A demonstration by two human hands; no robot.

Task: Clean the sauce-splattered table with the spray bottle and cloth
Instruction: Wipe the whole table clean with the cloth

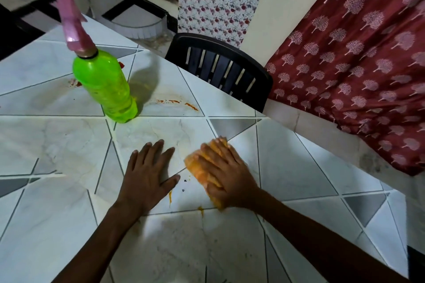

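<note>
Requesting status, head view: what is each grip doing? [Trainee]

Right grip (226, 173): released, fingers straight, palm pressing the folded orange cloth (195, 169) flat against the white tiled bench (57, 145). A flat palm spreads load across the cloth, which suits wiping. Left grip (149, 172): released, fingers splayed on the bench just beside the cloth, grasping nothing. Judged purpose: bracing the body during the stroke. [Instructor]

Where is the green plastic spray bottle with the pink trigger head (103, 85)? [Trainee]

Standing on its base on the bench, well apart from both grips, toward the far side. This placement probably keeps it clear of the wipe path yet within reach. Red sauce streaks (177, 101) lie to its right and a red blotch (74, 82) to its left. Small orange drips (170, 196) lie near the cloth, between the wrists. Judgement: wiping is the step in hand, and the far stains are not yet cleaned. A black slatted plastic chair (220, 71) stands at the bench's far edge. [Instructor]
</note>
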